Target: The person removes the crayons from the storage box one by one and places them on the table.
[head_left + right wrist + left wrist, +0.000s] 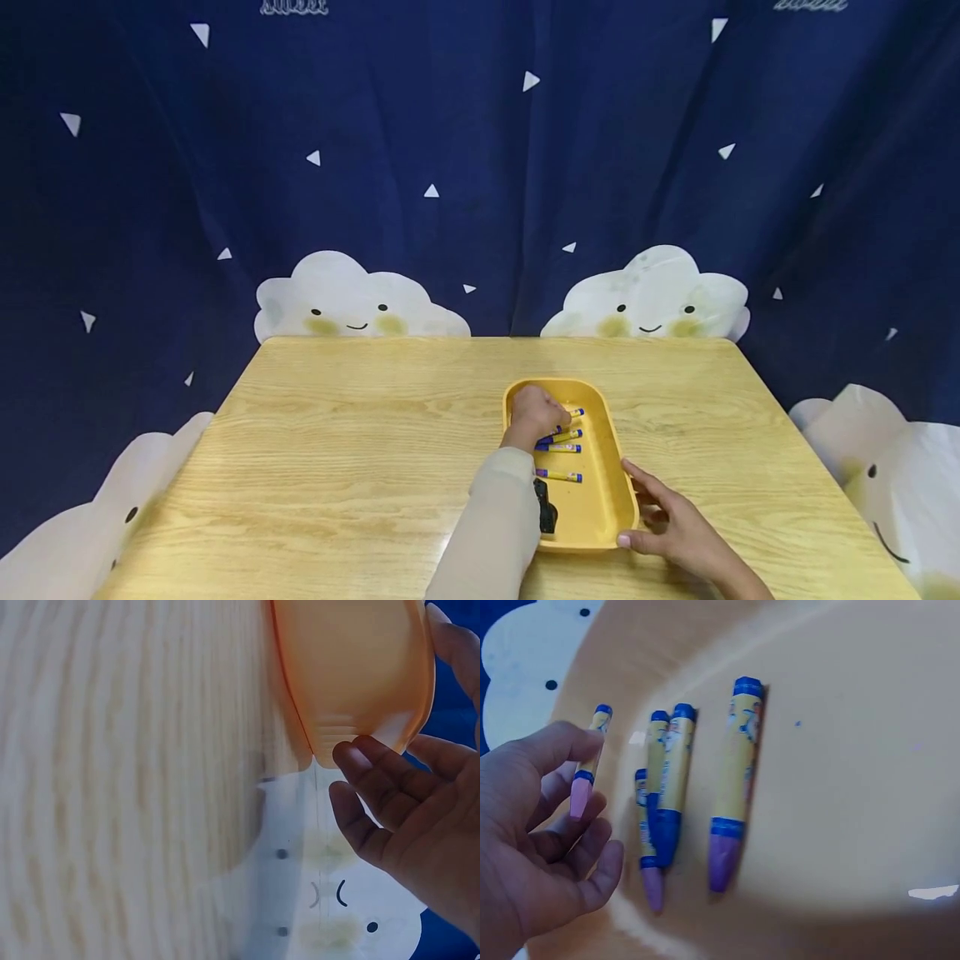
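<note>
In the left wrist view, my left hand (547,817) pinches a pink crayon (582,796) between thumb and fingers, tip downward. Below it in the yellow tray (840,825) lie a blue crayon (672,780), a purple crayon (727,795) and a pinkish-purple crayon (651,885), with another crayon (657,742) partly hidden behind the blue one. From the head, the left hand reaches into the tray's far left part. My right hand (675,529) rests against the tray's right side near the front corner, fingers loosely bent, thumb at the rim.
A wooden table (337,450) carries the tray. Behind it hangs a dark blue curtain (420,125) with white triangles and clouds. The black wrist camera (546,507) on the left arm hangs over the tray's front left part.
</note>
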`<state>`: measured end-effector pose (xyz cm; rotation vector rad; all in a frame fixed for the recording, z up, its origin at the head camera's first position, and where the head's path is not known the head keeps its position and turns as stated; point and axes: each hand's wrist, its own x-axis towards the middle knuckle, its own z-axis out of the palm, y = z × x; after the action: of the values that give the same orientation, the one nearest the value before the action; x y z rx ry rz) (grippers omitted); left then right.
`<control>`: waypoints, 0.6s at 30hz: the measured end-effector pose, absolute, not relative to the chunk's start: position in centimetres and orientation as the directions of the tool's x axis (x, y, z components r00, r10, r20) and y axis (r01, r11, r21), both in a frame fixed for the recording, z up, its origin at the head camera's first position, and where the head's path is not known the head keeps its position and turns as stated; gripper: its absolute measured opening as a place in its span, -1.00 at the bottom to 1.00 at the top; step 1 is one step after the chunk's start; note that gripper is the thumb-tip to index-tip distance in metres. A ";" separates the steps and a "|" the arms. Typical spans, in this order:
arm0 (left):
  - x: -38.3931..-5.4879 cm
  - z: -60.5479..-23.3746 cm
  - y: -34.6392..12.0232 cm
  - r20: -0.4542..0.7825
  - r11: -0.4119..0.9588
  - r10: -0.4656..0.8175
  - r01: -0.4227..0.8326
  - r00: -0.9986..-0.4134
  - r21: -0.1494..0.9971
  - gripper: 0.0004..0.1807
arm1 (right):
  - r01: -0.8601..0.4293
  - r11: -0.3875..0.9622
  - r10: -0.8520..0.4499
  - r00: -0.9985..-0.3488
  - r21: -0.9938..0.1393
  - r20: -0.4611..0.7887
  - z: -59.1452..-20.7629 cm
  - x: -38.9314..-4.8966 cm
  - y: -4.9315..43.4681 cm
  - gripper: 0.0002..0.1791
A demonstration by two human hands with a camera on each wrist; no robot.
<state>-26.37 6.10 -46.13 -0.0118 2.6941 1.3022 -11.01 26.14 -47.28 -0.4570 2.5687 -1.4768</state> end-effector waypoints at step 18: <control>-26.3 -42.8 4.4 0.014 0.521 0.342 0.202 -0.940 0.829 -0.96 | -0.179 0.443 -0.332 -0.943 -0.878 0.024 -47.4 -10.9 26.1 -0.03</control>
<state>-26.34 4.45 -42.77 0.4694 2.6057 1.3910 -10.88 26.07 -47.37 -0.4529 2.5366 -1.5159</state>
